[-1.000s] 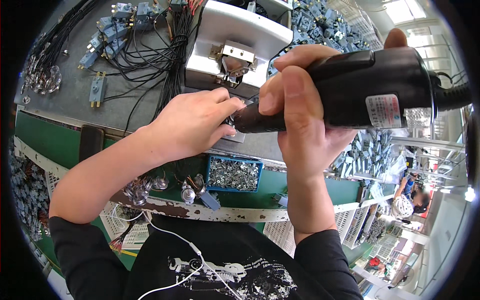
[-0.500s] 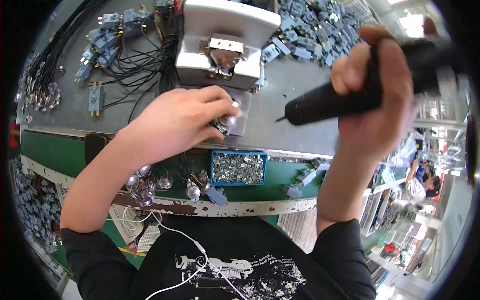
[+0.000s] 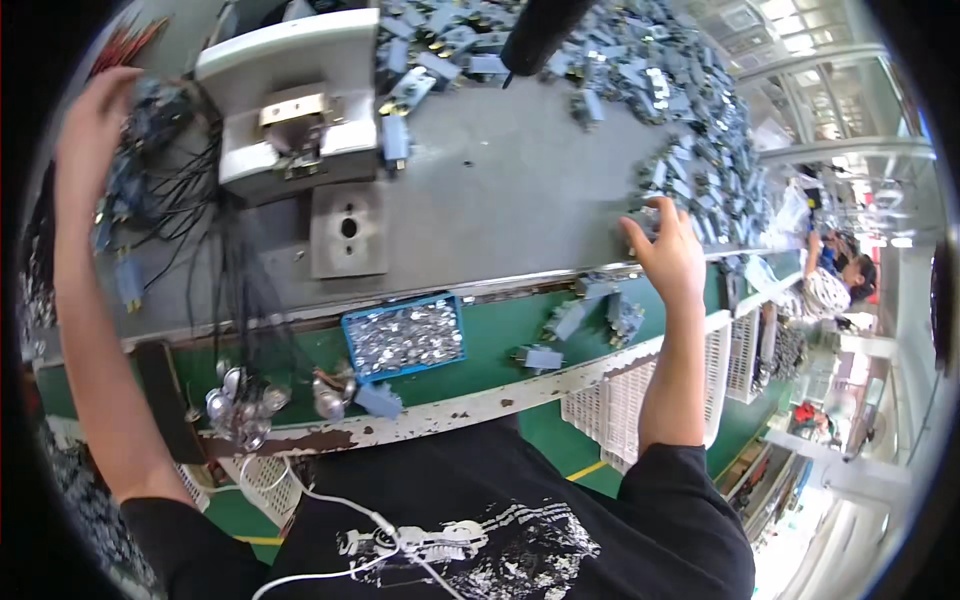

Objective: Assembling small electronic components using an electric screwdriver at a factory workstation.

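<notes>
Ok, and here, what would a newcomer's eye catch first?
Probably the sprawling heap of grey parts across the back and right, with the right hand at its near edge. Next, the black pointed tool at top centre, then the blue tray of small metal pieces in front of the person.

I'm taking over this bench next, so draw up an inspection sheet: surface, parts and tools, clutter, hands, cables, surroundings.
Surface: gray metal table, small dark speck on it; white front rail has chipped paint.
Parts and tools: heaped gray switches; flat plate with a dark hole, before a metal fixture; blue tray of small metal bits; black screwdriver hanging above.
Clutter: loose switches and round silvery parts near the rail.
Hands: left hand at the wired switches, right hand at the heap's edge; grip unclear for both.
Cables: black wires draped over the table edge; white earphone cord on the shirt.
Surroundings: white baskets below; another person at right.
</notes>
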{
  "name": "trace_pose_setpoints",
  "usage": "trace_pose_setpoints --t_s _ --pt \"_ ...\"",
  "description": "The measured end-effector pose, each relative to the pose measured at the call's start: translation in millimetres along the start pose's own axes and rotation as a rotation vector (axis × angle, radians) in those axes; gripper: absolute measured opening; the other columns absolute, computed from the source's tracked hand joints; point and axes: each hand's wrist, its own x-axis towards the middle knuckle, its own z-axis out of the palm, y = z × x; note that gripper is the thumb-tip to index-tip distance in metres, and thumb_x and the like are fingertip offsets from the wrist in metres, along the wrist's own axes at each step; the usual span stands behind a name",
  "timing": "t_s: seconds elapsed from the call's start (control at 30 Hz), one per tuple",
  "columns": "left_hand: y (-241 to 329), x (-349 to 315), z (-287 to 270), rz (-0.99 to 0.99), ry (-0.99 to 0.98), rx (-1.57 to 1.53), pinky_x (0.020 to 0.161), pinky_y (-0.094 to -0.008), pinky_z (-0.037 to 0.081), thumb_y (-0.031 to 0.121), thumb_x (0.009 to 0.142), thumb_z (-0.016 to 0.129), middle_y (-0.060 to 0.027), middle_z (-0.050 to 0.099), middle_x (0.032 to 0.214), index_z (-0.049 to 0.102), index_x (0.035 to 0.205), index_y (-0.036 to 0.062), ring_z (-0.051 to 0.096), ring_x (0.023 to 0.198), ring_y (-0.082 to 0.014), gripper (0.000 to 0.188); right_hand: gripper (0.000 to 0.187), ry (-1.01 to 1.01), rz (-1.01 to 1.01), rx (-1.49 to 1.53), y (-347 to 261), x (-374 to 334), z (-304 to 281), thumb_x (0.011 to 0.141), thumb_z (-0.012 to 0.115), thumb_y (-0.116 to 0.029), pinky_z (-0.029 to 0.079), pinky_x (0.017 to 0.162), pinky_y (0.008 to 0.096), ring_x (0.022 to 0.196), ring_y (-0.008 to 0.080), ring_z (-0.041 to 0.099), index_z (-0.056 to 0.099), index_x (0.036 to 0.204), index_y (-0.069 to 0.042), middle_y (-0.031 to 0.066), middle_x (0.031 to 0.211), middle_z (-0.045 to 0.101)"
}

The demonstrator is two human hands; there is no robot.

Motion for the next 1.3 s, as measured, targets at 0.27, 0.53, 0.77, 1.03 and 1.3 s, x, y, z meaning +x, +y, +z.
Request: trace_pose_setpoints --t_s 0.27,0.53,0.77,1.03,1.3 --pt "202.5 -80.9 -35.2 -0.032 0.015 -0.556 0.092 -0.0312 0.050 0.007 0.092 0.072 -0.0101 0.069 0.108 0.069 0.116 0.0044 0.067 0.101 -0.0223 0.024 0.047 -0.088 -0.107 0.223 5.8 6.6 -3.2 0.088 0.076 -0.008 0.052 0.085 0.0349 0.105 0.0217 0.066 0.063 0.133 -0.013 0.0101 0.114 0.066" --pt "252.3 -163.2 -54.6 0.351 -0.825 -0.170 0.072 -0.0414 0.052 0.043 0.081 0.080 -0.0073 0.064 0.077 0.068 0.082 0.0093 0.067 0.080 -0.0291 0.036 0.057 -0.834 -0.241 1.904 -167.6 -24.7 -16.6 0.105 0.055 -0.018 0.059 0.089 0.0417 0.118 0.0335 0.066 0.034 0.157 -0.006 0.0291 0.141 0.055" --pt "259.8 -157.3 -39.2 0.559 -0.555 -0.177 0.081 -0.0365 0.046 0.015 0.079 0.069 -0.0052 0.052 0.093 0.065 0.083 0.0115 0.058 0.094 -0.0222 0.007 0.061 -1.054 -0.204 1.927 -202.7 -31.4 -4.8 0.105 0.060 -0.017 0.057 0.097 0.0491 0.128 0.0337 0.060 0.032 0.159 -0.009 0.0233 0.149 0.050" --pt "221.8 -141.7 -51.9 0.634 -0.425 -0.528 0.079 -0.0351 0.049 0.008 0.071 0.076 0.0029 0.073 0.111 0.075 0.091 0.0140 0.068 0.094 -0.0185 0.021 0.068 -0.743 -0.525 1.344 -204.1 -28.3 -4.4 0.091 0.071 0.009 0.052 0.109 0.0408 0.134 0.0214 0.056 0.040 0.150 -0.008 0.0139 0.146 0.054" --pt "222.5 -149.4 -64.5 0.534 -0.405 -0.534 0.080 -0.0377 0.051 0.006 0.074 0.078 0.0013 0.075 0.107 0.071 0.091 0.0119 0.069 0.093 -0.0222 0.019 0.065 -0.077 -0.791 0.596 -201.7 -22.8 15.5 0.086 0.082 -0.026 0.047 0.106 0.0449 0.122 0.0368 0.057 0.058 0.144 -0.008 0.0156 0.137 0.061"
